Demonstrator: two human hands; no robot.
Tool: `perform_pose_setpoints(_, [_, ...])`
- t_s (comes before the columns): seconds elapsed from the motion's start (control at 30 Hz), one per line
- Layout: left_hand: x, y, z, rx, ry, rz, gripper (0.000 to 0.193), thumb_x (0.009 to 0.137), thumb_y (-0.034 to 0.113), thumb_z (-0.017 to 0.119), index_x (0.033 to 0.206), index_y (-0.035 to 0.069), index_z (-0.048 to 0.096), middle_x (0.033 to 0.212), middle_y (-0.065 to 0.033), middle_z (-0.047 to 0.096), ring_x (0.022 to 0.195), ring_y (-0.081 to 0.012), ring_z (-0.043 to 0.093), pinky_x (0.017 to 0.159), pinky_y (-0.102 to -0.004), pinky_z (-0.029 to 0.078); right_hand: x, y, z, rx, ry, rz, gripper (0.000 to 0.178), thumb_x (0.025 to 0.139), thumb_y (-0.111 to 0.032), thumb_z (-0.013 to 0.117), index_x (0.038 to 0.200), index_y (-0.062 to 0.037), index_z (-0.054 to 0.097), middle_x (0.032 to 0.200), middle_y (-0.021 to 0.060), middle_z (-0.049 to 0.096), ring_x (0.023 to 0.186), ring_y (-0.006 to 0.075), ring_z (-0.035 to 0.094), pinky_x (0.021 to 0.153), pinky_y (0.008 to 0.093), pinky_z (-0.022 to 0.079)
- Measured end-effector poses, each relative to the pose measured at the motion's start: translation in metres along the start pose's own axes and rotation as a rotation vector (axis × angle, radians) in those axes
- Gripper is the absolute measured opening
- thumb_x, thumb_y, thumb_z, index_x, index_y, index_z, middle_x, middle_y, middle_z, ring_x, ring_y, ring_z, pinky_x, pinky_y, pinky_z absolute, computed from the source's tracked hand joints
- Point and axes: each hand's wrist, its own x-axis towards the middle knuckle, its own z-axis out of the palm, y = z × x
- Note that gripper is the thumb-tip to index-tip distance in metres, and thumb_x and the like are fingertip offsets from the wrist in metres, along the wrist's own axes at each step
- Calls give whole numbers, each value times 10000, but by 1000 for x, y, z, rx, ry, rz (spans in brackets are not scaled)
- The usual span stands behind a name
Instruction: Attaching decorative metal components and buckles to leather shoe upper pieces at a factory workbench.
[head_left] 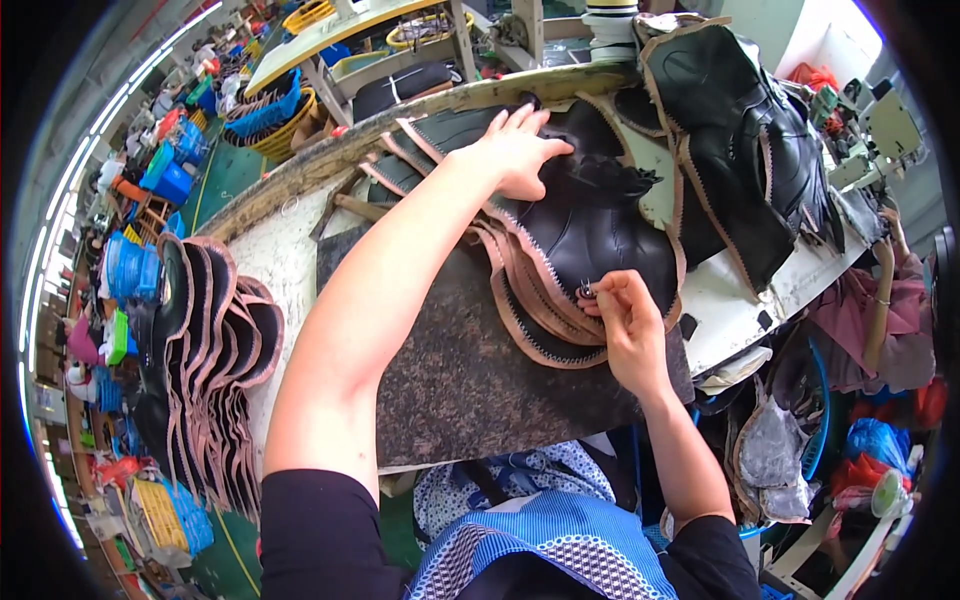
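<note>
A stack of black leather shoe uppers (pixel 590 235) with zigzag-stitched, pinkish-brown edges lies in front of me. My left hand (pixel 515 155) rests on the far left part of the top piece, fingers spread. Close to the near edge of that piece, my right hand (pixel 632 325) pinches a small shiny metal tool (pixel 586 290) against the leather. Its kind is too small to make out, and the fingers hide part of it. Beneath the near part of the stack is a dark mottled board (pixel 450 390).
Layered black pieces (pixel 215 360) hang over the table's left side. More black leather (pixel 715 130) is piled at the far right. A blue-rimmed basket (pixel 822 420) stands on the right, near another person's pink sleeve (pixel 850 320). Yellow and blue baskets (pixel 275 130) stand beyond the table.
</note>
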Motion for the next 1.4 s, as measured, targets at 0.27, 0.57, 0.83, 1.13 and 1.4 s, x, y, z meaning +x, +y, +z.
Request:
perform_pose_setpoints(0.27, [-29,-10,-41,14,53,328,303,784,100,758,1014,65,564,1024,-129,688,1100,-326,653,1101,-445,451,-14,4,-18,117,-20,-42,60,1065,-15,519,1098,5,563,976,55,659,933,138,702,863,278,572])
perform_pose_setpoints(0.57, [-167,82,-74,-1486,-269,-231,316,845,-24,765,1146,-51,671,1044,-16,709,970,-80,611,902,-268,521,-54,-65,-53,513,-184,-111,111,983,29,613,1087,43,649,1011,148,713,907,188,715,830,296,584])
perform_pose_setpoints(0.83, [-221,123,-46,-1607,-234,-449,369,827,43,831,1161,-21,685,1035,-26,729,950,-88,658,879,-275,551,-67,-66,-1,-87,-331,-187,148,851,65,734,991,17,722,891,93,698,762,176,694,710,282,546])
perform_pose_setpoints(1.13, [-244,139,-45,-1456,-145,-445,290,839,108,824,1067,-23,701,914,-36,725,846,-78,649,773,-271,544,-80,-75,7,-163,-464,-111,115,872,13,743,986,17,732,848,90,666,732,161,651,663,289,512])
perform_pose_setpoints(1.4, [-258,151,-38,-1223,-18,-330,297,822,145,830,1036,-24,712,928,-128,738,817,-178,721,731,-317,559,-80,-78,9,-119,-578,210,102,904,-50,738,950,41,731,760,26,659,675,51,559,609,245,471])
